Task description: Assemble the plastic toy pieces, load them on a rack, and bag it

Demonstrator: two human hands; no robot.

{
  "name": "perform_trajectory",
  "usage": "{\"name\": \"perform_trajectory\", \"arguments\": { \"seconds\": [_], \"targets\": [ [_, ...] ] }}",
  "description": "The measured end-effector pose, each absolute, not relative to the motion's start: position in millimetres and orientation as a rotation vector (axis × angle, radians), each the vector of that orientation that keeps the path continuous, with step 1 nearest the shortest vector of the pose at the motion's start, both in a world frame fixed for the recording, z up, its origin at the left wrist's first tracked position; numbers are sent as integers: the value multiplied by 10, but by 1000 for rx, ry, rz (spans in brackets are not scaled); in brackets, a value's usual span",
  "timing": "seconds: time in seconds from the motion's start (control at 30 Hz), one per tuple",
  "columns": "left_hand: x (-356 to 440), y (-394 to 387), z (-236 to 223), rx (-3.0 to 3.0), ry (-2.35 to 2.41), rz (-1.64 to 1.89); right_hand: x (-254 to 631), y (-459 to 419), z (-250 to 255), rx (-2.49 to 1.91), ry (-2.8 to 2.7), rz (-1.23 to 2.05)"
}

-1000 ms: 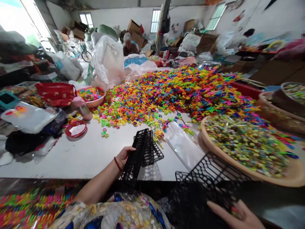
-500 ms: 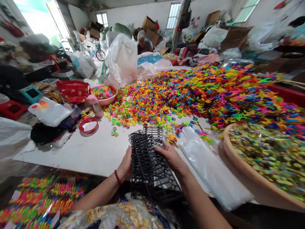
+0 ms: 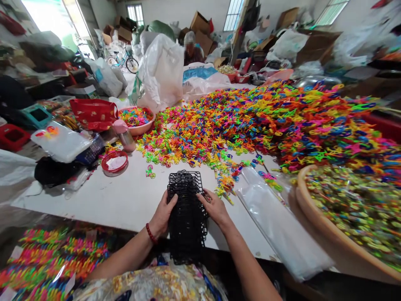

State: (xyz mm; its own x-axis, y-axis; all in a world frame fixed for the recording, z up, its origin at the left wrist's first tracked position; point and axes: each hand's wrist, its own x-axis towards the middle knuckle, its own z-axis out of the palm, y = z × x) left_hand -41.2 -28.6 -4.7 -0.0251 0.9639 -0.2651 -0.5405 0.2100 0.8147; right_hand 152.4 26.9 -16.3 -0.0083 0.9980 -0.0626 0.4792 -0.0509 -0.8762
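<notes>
A black plastic lattice basket [image 3: 187,217] stands upright between my hands at the table's front edge, in front of my body. My left hand [image 3: 163,212] grips its left side, thumb on the near face. On the opposite side, my right hand [image 3: 214,207] holds the basket with the thumb along its edge and the fingers partly hidden behind it. Past the basket lies a big heap of small bright plastic pieces [image 3: 247,119], some shaped like little bicycles. One pink and green piece [image 3: 150,172] lies apart on the white tabletop [image 3: 125,196].
Clear plastic bags [image 3: 278,221] lie flat to the right, beside a wide tan tub [image 3: 302,184] of small wrapped items. At left are a red round basket [image 3: 114,163], a pink-lidded bottle [image 3: 124,136] and a red bag [image 3: 93,115]. A person [image 3: 191,50] sits at the far side.
The black basket has turned from a slant, with its side panel showing, to face me squarely. My right hand has drawn left with it, and the view has shifted slightly.
</notes>
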Motion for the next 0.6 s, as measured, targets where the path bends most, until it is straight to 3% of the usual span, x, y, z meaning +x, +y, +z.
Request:
{"name": "perform_trajectory", "arguments": {
  "seconds": [0.2, 0.27, 0.43, 0.6],
  "targets": [
    [-480, -257, -61, 567, 979, 1216, 1407, 103, 20, -1493, -1348, 1684],
    [-520, -247, -52, 603, 1012, 1233, 1350, 35, 51, -1459, -1392, 1629],
    [-627, -254, 50, 900, 1059, 1297, 1333, -66, 96, -1518, -1559, 1070],
    [-697, -186, 201, 1089, 1045, 1339, 1300, -116, 355, -1228, -1518, 1386]
  ]
}}
